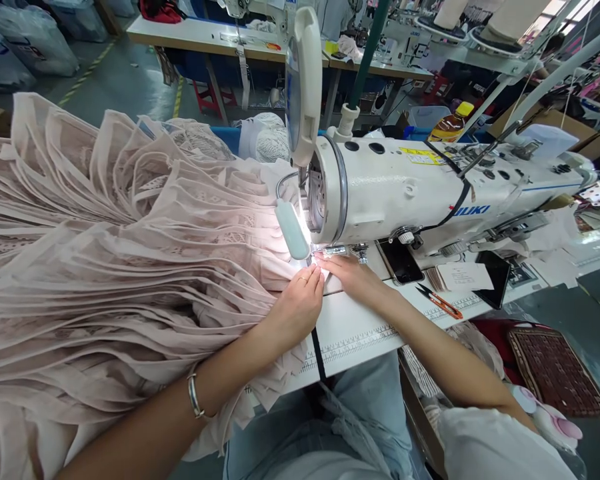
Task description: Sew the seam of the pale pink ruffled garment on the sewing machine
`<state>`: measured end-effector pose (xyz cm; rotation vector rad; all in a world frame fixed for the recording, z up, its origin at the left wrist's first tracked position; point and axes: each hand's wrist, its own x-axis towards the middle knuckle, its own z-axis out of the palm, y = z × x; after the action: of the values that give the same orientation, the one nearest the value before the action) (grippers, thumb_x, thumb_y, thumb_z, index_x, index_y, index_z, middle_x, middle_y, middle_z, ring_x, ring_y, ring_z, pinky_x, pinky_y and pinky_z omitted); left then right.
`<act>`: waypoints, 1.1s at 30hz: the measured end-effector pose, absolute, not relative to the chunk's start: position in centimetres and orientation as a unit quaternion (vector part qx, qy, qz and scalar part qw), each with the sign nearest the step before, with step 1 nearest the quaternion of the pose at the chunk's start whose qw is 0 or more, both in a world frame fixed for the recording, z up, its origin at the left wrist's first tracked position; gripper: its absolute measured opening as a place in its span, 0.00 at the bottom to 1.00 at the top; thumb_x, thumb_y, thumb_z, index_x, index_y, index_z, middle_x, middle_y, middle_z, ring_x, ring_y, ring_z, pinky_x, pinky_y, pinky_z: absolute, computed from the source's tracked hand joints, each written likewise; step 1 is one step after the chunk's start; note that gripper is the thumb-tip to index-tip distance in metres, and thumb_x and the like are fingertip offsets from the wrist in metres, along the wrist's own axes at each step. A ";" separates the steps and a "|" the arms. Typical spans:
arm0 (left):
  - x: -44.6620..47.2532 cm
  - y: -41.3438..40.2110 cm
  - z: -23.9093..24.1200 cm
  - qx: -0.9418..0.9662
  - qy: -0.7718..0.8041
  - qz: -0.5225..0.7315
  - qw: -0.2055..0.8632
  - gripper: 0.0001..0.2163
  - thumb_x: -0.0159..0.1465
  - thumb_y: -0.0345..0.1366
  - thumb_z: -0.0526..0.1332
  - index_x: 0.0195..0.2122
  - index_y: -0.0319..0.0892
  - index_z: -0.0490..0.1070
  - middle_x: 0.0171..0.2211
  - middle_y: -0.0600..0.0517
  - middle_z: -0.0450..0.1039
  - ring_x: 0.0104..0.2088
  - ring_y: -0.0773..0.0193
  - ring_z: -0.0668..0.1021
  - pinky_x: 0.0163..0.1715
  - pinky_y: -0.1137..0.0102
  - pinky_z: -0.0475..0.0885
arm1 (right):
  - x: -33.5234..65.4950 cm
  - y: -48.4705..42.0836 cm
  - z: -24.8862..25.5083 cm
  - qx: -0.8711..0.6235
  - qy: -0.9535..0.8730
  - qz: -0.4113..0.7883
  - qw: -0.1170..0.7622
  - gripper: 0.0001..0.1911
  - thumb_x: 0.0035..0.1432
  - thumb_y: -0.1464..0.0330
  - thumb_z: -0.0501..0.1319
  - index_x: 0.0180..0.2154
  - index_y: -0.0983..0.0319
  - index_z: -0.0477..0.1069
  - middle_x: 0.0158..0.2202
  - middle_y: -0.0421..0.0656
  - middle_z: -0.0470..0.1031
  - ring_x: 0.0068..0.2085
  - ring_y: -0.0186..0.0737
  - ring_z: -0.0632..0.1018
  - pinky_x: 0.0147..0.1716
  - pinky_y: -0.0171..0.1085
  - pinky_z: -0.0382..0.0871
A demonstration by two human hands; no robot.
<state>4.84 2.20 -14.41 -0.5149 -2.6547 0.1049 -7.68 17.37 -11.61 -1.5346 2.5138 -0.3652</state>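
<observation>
My left hand (300,297) and my right hand (347,270) meet at the needle area of a white sewing machine (380,190). The left fingers are pressed together on a small edge of pale pink fabric (275,270). My right fingers press on the same spot from the other side, just under the machine head. A large heap of pale pink lace-trimmed garments (145,247) lies to the left, against my left arm. A small lamp (293,230) lights the stitching spot, and the fabric under the fingertips is mostly hidden.
Orange thread snips (439,301), a phone (400,260) and a stack of paper labels (463,275) lie right of my right hand. A ruler strip (360,343) runs along the table's front edge. A magnifier (303,87) stands above the machine head.
</observation>
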 end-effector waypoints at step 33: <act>3.9 1.3 -15.2 -0.145 -0.965 -0.012 0.220 0.20 0.67 0.19 0.46 0.57 0.23 0.69 0.52 0.32 0.76 0.56 0.49 0.76 0.59 0.55 0.69 | -7.7 16.9 -12.3 -0.477 0.867 -0.130 0.063 0.35 0.57 0.81 0.48 0.62 0.52 0.69 0.57 0.41 0.76 0.54 0.47 0.75 0.53 0.47 0.72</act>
<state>3.86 1.33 -15.19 -0.4013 -2.6685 -0.0342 -7.74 16.90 -12.25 -1.4408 2.6203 -0.3921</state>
